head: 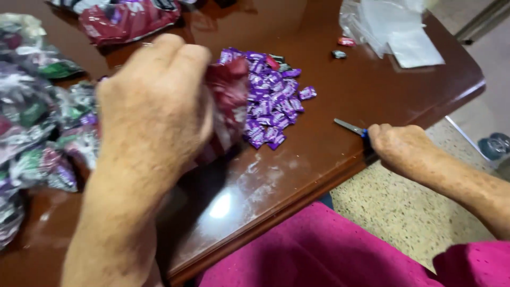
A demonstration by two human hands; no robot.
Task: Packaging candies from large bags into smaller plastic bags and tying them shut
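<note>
As you sat at the brown table (340, 154), both your hands were busy with sweets and scissors.

From the head camera, your left hand (154, 111) was clenched around a crumpled dark red bag (229, 101), held just over a pile of purple wrapped sweets (273, 101). Your right hand (398, 146) was closed on blue-handled scissors (351, 128) at the table's near edge. Filled clear packets (37, 122) lay left; empty plastic bags (393, 32) lay far right.

Purple-wrapped candies (273, 109) heaped beside a dark red bag (229, 101) on a glossy reddish-brown table (319, 159); blue-handled scissors (353, 128), magenta clothing (319, 250)
</note>
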